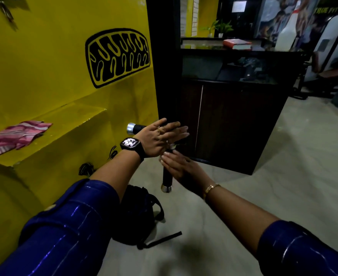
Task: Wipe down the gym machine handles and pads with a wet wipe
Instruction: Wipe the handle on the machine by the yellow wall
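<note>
A black gym handle attachment with silver end caps is held up in front of me. One grip (136,128) points left, with its silver cap beside the yellow wall. The other grip (167,179) hangs down. My left hand (160,137), wearing a black watch, lies over the upper grip with its fingers stretched out to the right. My right hand (181,168) presses flat against the side of the lower grip, fingers straight. No wet wipe shows in either hand.
A pink striped cloth (15,137) lies on the yellow ledge (68,124) at left. A black bag (138,214) sits on the floor below my arms. A dark wooden counter (233,120) stands ahead, bearing a red book (236,43) and a white spray bottle (288,35).
</note>
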Demonstrator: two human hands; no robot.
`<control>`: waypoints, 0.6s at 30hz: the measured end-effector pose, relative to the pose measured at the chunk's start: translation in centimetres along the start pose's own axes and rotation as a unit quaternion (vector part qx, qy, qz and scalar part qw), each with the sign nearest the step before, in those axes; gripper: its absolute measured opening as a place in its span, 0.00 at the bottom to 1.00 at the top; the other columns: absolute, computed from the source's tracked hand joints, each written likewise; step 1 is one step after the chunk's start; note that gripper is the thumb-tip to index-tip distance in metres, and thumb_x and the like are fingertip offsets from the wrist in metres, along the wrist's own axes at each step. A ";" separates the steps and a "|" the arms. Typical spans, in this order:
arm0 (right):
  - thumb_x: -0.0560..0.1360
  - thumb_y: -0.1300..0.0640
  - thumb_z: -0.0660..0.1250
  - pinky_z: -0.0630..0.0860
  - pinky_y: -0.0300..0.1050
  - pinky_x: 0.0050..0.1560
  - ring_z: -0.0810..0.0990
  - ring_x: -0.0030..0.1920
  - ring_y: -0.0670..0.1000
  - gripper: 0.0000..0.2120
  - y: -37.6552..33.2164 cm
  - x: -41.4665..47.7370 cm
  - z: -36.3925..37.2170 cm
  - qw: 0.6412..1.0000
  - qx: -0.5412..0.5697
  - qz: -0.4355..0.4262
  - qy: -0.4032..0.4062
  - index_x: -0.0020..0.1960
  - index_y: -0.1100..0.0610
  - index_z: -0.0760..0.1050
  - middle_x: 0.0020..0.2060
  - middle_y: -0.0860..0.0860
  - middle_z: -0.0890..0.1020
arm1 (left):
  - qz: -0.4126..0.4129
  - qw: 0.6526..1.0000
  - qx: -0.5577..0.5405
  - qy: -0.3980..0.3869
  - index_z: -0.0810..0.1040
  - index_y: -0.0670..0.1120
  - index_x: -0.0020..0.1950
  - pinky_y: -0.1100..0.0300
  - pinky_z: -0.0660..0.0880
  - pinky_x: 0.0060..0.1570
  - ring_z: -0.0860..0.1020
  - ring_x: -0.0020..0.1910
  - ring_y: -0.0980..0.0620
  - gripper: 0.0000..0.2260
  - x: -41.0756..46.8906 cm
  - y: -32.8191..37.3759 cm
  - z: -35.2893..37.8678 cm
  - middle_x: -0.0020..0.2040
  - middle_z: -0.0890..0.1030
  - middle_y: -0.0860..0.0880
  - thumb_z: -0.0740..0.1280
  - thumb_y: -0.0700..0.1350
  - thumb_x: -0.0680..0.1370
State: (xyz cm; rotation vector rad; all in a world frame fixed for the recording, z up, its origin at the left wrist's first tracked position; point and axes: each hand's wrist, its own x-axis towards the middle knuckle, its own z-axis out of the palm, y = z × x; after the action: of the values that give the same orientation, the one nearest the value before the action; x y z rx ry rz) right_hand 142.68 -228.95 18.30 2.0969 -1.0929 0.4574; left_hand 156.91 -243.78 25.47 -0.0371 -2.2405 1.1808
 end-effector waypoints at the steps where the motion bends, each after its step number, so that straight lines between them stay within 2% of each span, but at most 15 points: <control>1: 0.76 0.66 0.56 0.61 0.51 0.72 0.75 0.65 0.55 0.18 0.3 -0.2 0.1 1.000 -0.007 0.008 0.002 0.63 0.62 0.77 0.61 0.57 0.79 | 0.002 1.000 0.005 -0.002 0.58 0.52 0.79 0.52 0.44 0.77 0.45 0.79 0.51 0.25 0.0 0.0 0.1 0.80 0.49 0.53 0.55 0.49 0.82; 3: 0.77 0.66 0.55 0.62 0.51 0.71 0.76 0.64 0.54 0.18 -0.4 -1.5 1.2 1.000 -0.010 0.008 -0.008 0.61 0.62 0.78 0.61 0.57 0.79 | 0.002 1.000 0.011 -0.001 0.56 0.52 0.79 0.52 0.45 0.77 0.45 0.79 0.51 0.24 -0.1 0.1 0.2 0.81 0.48 0.52 0.52 0.50 0.83; 6: 0.75 0.65 0.65 0.67 0.49 0.68 0.79 0.60 0.54 0.11 -2.6 -3.5 3.3 0.997 0.037 -0.053 -0.046 0.55 0.60 0.82 0.56 0.56 0.82 | 0.001 1.000 0.012 0.003 0.58 0.52 0.78 0.52 0.46 0.77 0.46 0.79 0.51 0.22 0.3 0.1 0.0 0.78 0.58 0.52 0.50 0.50 0.83; 9: 0.75 0.64 0.62 0.72 0.49 0.63 0.82 0.54 0.54 0.11 -2.8 -3.2 3.3 0.991 0.074 -0.096 -0.054 0.48 0.61 0.84 0.51 0.56 0.84 | -0.003 1.000 0.015 0.015 0.60 0.51 0.77 0.53 0.45 0.77 0.46 0.79 0.51 0.22 0.5 0.1 -0.5 0.76 0.62 0.51 0.50 0.50 0.83; 13: 0.75 0.65 0.60 0.69 0.51 0.67 0.80 0.57 0.56 0.13 -0.4 -0.6 1.6 0.991 0.101 -0.083 0.008 0.55 0.65 0.80 0.53 0.58 0.82 | -0.011 0.999 0.031 0.009 0.60 0.51 0.78 0.51 0.47 0.76 0.48 0.79 0.50 0.24 0.6 0.4 -0.8 0.77 0.61 0.51 0.55 0.51 0.81; 15: 0.76 0.66 0.59 0.70 0.51 0.68 0.79 0.55 0.57 0.14 0.4 -0.1 1.5 0.995 0.084 -0.056 0.021 0.57 0.66 0.79 0.52 0.58 0.81 | -0.018 0.999 0.026 -0.003 0.59 0.51 0.78 0.51 0.48 0.76 0.48 0.79 0.51 0.23 0.5 0.7 -1.0 0.79 0.56 0.52 0.52 0.50 0.83; 18: 0.77 0.66 0.57 0.73 0.51 0.65 0.81 0.51 0.56 0.14 -0.8 -1.2 2.3 0.996 0.077 -0.053 0.011 0.52 0.64 0.81 0.48 0.57 0.82 | -0.034 0.999 0.024 -0.015 0.60 0.51 0.78 0.51 0.50 0.76 0.48 0.79 0.51 0.22 0.6 0.9 -1.3 0.77 0.60 0.51 0.51 0.50 0.83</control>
State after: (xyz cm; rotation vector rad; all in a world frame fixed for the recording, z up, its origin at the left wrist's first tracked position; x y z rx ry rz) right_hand 142.59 -229.62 15.66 2.2662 -0.9549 0.5251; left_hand 156.85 -242.13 25.65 0.0744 -2.2199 1.2054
